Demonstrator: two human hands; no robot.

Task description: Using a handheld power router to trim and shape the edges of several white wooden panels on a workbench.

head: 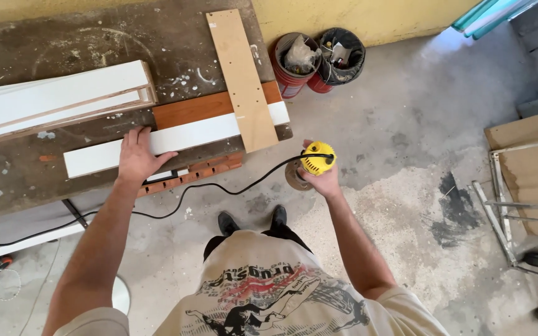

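Now, left hand: the left hand (pixel 137 158) lies flat, palm down, fingers spread and released, at about 9 o'clock of the view; the arm runs straight up from the lower left.
Under the left hand: a long white board (pixel 175 138), smooth and laminated, lying across the tabletop (pixel 20 168).
Right hand: the right hand (pixel 324 179) is clenched around a yellow power tool (pixel 316 159), arm stretched out over the floor (pixel 418 155), just right of centre.
Tool: round yellow plastic top, with what looks like a dull disc base below it, though the hand hides much of it; a black cord (pixel 219 188) trails off toward 8 o'clock.
Tabletop: dark, scratched, paint-flecked wood.
Other boards: a pale raw-wood plank (pixel 241 74) with small drilled holes crosses the white board at 12 o'clock; a reddish-brown plank (pixel 188 111) lies beside it; stacked white panels (pixel 57 99) sit at 10 o'clock.
Floor: rough stained concrete, with two buckets (pixel 319 59) at 1 o'clock.
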